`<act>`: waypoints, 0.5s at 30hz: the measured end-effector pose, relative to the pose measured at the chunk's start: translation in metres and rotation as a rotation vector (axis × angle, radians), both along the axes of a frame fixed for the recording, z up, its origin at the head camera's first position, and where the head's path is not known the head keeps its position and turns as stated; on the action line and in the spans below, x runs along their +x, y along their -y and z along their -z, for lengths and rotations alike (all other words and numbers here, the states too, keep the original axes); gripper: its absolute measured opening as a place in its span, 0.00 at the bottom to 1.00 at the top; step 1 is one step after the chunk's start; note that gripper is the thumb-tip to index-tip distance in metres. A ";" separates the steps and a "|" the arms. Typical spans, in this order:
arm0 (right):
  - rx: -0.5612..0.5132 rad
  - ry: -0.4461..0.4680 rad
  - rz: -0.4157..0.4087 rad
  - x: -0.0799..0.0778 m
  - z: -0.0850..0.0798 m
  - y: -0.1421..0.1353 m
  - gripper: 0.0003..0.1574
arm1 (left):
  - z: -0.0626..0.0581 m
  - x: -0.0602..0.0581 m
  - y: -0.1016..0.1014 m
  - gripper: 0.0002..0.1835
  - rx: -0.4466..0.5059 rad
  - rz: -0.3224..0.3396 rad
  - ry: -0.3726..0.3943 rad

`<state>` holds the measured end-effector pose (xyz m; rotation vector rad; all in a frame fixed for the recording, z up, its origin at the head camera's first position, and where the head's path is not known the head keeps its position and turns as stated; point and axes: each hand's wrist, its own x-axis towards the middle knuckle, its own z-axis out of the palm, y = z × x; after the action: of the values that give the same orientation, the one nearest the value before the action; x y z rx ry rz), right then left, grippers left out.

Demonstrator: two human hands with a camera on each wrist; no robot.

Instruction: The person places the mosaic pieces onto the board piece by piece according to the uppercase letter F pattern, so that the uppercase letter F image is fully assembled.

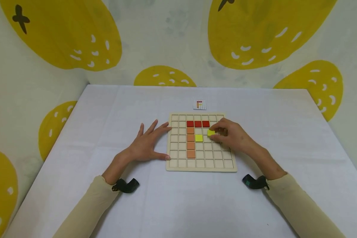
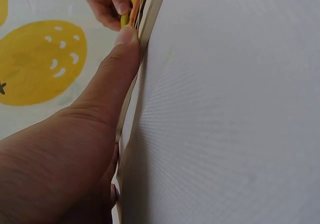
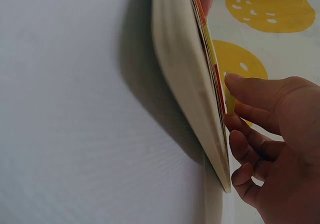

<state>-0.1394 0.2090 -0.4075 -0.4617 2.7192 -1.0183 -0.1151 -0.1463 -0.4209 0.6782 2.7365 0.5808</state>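
A pale wooden grid board (image 1: 171, 145) lies on the white cloth. My right hand (image 1: 235, 134) pinches a yellow square tile (image 1: 211, 133) between thumb and fingers, over the board's right half; the right wrist view shows this tile (image 3: 230, 103) tilted up from the grid. Spread fingers of my left hand (image 1: 144, 145) touch the board's left edge, with the thumb near its lower left corner. Red tiles (image 1: 197, 124) form a short row near the top. Below the leftmost red one runs a column of several orange tiles (image 1: 190, 138), and another yellow tile (image 1: 198, 138) sits beside that column.
Just behind the board lies a small card (image 1: 199, 104) printed with a coloured grid pattern. A white cloth (image 1: 178, 205) covers the table, which meets a wall (image 1: 166, 39) painted with large yellow shapes.
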 end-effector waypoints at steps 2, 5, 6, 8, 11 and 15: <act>-0.001 0.007 -0.007 0.000 0.001 0.001 0.21 | 0.000 0.001 0.000 0.59 -0.004 0.001 -0.003; 0.001 0.007 -0.021 0.000 0.002 0.003 0.21 | 0.000 0.001 0.001 0.59 -0.004 0.001 -0.003; 0.006 0.006 -0.025 -0.001 0.002 0.003 0.21 | 0.000 0.001 0.001 0.59 -0.002 0.002 -0.004; 0.008 0.001 -0.033 -0.001 0.002 0.004 0.21 | 0.001 0.000 0.001 0.59 0.005 0.001 -0.004; 0.018 -0.008 -0.045 -0.003 0.003 0.005 0.20 | 0.000 0.000 0.000 0.59 0.006 -0.002 0.002; 0.026 -0.014 -0.059 -0.004 0.003 0.008 0.20 | -0.001 0.000 -0.001 0.59 0.008 -0.005 0.003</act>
<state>-0.1436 0.2013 -0.4101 -0.5431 2.7105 -0.9676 -0.1155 -0.1456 -0.4197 0.6720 2.7350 0.5931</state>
